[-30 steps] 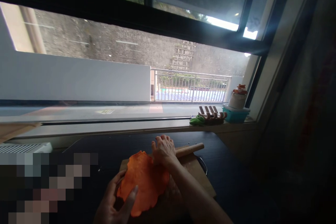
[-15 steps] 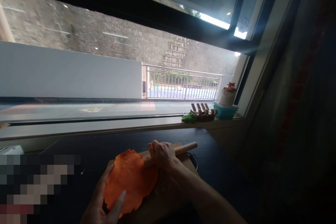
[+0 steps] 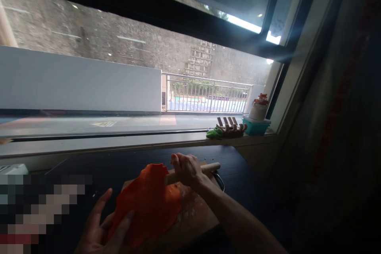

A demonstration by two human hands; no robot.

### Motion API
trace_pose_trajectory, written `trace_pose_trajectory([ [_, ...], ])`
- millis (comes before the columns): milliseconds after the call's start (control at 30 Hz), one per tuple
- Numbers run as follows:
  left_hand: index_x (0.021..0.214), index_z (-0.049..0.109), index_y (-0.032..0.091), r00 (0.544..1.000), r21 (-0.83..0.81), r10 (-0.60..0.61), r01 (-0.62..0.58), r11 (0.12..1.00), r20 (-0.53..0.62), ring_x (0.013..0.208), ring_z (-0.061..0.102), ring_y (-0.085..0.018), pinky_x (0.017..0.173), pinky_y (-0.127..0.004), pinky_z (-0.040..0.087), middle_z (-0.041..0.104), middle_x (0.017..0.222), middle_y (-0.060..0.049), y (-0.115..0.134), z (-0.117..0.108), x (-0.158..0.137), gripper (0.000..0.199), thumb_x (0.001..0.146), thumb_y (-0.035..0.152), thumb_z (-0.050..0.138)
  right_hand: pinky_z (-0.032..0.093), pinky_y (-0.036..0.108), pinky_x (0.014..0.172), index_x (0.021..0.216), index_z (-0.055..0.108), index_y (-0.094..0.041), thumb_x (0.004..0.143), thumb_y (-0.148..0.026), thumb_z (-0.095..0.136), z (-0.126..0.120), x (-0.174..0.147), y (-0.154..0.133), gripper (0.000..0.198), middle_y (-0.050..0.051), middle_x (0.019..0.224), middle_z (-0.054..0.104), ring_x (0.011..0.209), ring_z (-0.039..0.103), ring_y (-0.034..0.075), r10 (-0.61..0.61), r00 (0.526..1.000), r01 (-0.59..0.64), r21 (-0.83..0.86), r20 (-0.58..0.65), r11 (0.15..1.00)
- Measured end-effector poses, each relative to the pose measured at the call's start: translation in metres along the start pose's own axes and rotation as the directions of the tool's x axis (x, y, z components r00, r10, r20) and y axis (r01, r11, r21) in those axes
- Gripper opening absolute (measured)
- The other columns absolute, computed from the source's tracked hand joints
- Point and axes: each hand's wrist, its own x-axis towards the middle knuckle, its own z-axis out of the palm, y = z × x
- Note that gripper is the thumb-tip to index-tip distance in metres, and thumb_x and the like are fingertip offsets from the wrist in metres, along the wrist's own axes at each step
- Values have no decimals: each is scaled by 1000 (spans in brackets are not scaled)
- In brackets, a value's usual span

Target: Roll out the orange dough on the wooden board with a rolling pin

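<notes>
A thin orange sheet of dough [image 3: 149, 202] with a ragged rim covers the left part of a brown board [image 3: 196, 210]. My left hand [image 3: 102, 226] holds its near left edge, thumb on top and some fingers tucked underneath; the index finger sticks out free. My right hand [image 3: 187, 170] is wrapped around the middle of a wooden rolling pin [image 3: 212, 167]. The pin's left end rests at the sheet's upper right edge, and its other end points right past the board. Whitish smears mark the bare board right of the dough.
The board lies on a dark table [image 3: 98, 166], with a metal handle [image 3: 220, 182] at its right side. On the windowsill stand a green item [image 3: 214, 133], a brown rack-like object [image 3: 232, 127] and a teal box [image 3: 256, 126] with a white bottle [image 3: 258, 110] on top.
My left hand has moved left and down, drawing the sheet with it, and its index finger has come off the dough. My right hand and the pin have shifted slightly.
</notes>
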Motion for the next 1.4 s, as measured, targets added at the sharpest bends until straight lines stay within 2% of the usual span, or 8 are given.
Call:
trace_pose_trajectory([
  [233, 142, 38, 34, 989, 279, 133, -111, 954, -62, 84, 74, -29, 69, -39, 63, 75, 94, -2, 4, 5, 1, 80, 71, 57, 66, 40, 27, 68, 92, 65, -24, 101, -39, 36, 3, -7, -6, 33, 3, 84, 69, 72, 62, 16, -68, 994, 75, -83, 84, 994],
  [367, 143, 36, 25, 982, 264, 186, -169, 949, -40, 91, 73, -31, 75, -42, 62, 74, 98, -6, 7, 8, -4, 86, 69, 60, 64, 36, 26, 64, 76, 63, -21, 99, -38, 39, 11, -20, 0, 38, 1, 70, 67, 62, 58, 13, -54, 993, 58, -31, 103, 998],
  [500, 141, 39, 23, 967, 277, 251, -228, 933, -50, 108, 66, -34, 88, -47, 57, 67, 120, -12, 4, 12, -5, 82, 70, 57, 63, 34, 26, 64, 75, 64, -21, 96, -33, 44, 22, -26, 5, 31, 2, 73, 68, 65, 59, 14, -41, 994, 41, 4, 106, 999],
  [633, 136, 45, 23, 915, 407, 402, -354, 842, -35, 127, 52, -33, 105, -51, 44, 56, 136, -12, -4, 16, -2, 70, 73, 52, 58, 38, 28, 69, 93, 65, -23, 96, -38, 40, 32, -4, -1, 29, 3, 83, 70, 77, 64, 18, 61, 994, -64, 25, 90, 998],
  [800, 131, 51, 18, 872, 520, 488, -439, 732, 50, 121, 57, -33, 102, -52, 47, 62, 127, -15, -11, 14, 2, 66, 74, 50, 53, 42, 31, 82, 117, 59, -23, 94, -39, 44, 37, 10, -11, 32, 6, 106, 67, 103, 59, 22, 43, 995, -51, 86, 89, 995],
  [1067, 131, 51, 17, 851, 572, 522, -461, 679, 66, 109, 65, -30, 92, -45, 56, 67, 119, -14, -21, 13, 7, 64, 77, 50, 52, 31, 43, 103, 122, 57, -24, 95, -37, 40, 27, -50, -2, 34, 7, 121, 61, 119, 47, 26, 24, 997, -28, 62, 74, 998],
  [1300, 128, 53, 20, 764, 571, 640, -562, 598, 82, 110, 65, -29, 92, -43, 56, 68, 121, -11, -33, 9, 19, 57, 76, 44, 53, 34, 45, 102, 125, 56, -24, 94, -46, 42, 35, 8, -22, 41, 10, 128, 56, 124, 44, 26, 94, 986, -103, 59, 135, 993],
  [1400, 126, 53, 20, 762, 578, 643, -561, 592, 80, 110, 66, -29, 92, -42, 56, 69, 121, -11, -32, 9, 20, 54, 77, 43, 53, 33, 46, 104, 129, 54, -22, 94, -48, 42, 37, 7, -23, 45, 11, 136, 51, 130, 40, 28, 64, 988, -75, 73, 138, 995],
])
